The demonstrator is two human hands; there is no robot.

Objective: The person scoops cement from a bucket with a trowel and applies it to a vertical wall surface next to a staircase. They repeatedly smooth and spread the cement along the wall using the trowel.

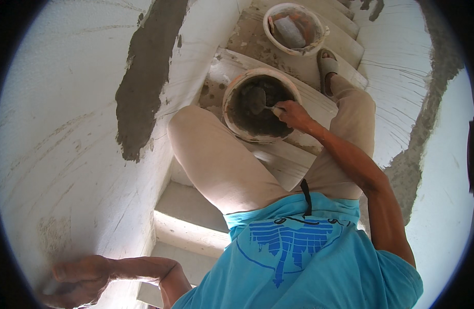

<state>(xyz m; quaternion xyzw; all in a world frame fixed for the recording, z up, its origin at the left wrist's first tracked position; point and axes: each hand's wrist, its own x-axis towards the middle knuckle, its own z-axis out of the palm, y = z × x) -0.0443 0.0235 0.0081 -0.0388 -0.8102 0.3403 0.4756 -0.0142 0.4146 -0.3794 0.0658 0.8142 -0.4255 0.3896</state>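
Observation:
My right hand [293, 114] is closed round the handle of a trowel [255, 100]. The trowel's rounded blade reaches into a bucket [228, 110] and lies against the wet grey mortar [265, 121] inside. Mortar partly coats the blade, and the bucket's pale rim is smeared. At the lower left, my left hand [80, 280] is beside the white wall [67, 170], thumb and fingers apart with nothing visible in them. I cannot tell whether it touches the wall.
A second white bucket [270, 36] with a greyish object in it stands higher on the stairs [190, 234]. Dark mortar patches [144, 92] mark the left wall, and another grey strip [407, 175] runs along the right wall. My knees flank the mortar bucket.

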